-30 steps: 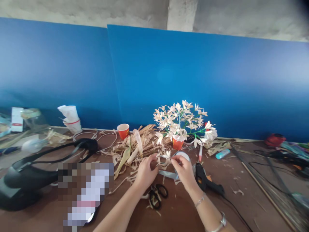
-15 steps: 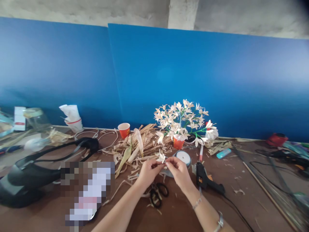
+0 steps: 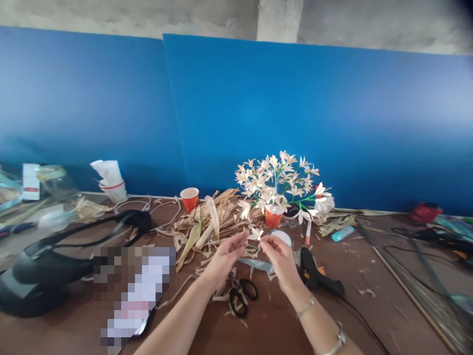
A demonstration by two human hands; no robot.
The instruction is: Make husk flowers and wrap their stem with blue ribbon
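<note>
My right hand [image 3: 281, 258] pinches a small cream husk flower [image 3: 256, 233] at its base, held up above the table. My left hand [image 3: 223, 258] hovers just left of it, fingers loosely spread and holding nothing. A grey ribbon strip [image 3: 255, 264] trails below the hands toward a tape roll [image 3: 283, 237]. Black scissors [image 3: 241, 295] lie on the brown table [image 3: 281, 320] under my wrists. Behind stands a bouquet of similar flowers [image 3: 281, 183] in an orange cup [image 3: 272, 217].
A black glue gun [image 3: 315, 275] lies right of my hands. Dried husks [image 3: 209, 219] are piled at centre, with an orange cup [image 3: 189, 198] behind. A black bag [image 3: 48, 266] sits at left. Thin rods and cables [image 3: 414, 276] lie at right before the blue wall.
My left hand has let go of the flower and opened, drawing slightly left. My right hand keeps the flower and has lifted it a little.
</note>
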